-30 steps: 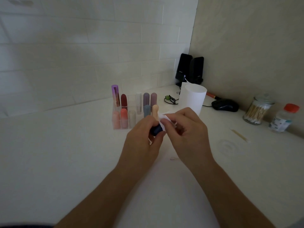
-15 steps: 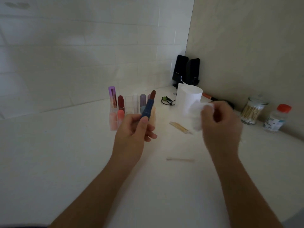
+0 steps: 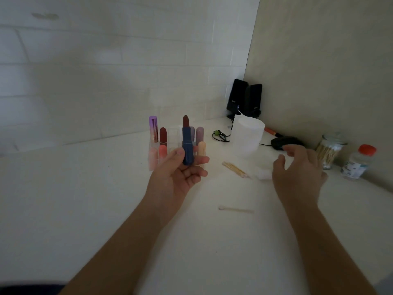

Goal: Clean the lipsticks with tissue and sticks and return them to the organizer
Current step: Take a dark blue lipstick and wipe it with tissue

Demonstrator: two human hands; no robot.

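In left hand [image 3: 180, 173], blue lipstick [image 3: 187, 145] upright

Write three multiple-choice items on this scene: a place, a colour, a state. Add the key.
1. The glass jar of cotton swabs stands: A) beside the clear orange-capped bottle; B) in the left hand; C) in the right hand.
2. The upright brown-red-tipped lipstick case in the left hand is: A) purple; B) dark blue; C) white.
3. The right hand is: A) open, empty; B) gripping the jar; C) pinching the lipstick.
Key: 1A, they stand side by side; 2B, the case reads blue; 3A, its fingers spread, holding nothing.
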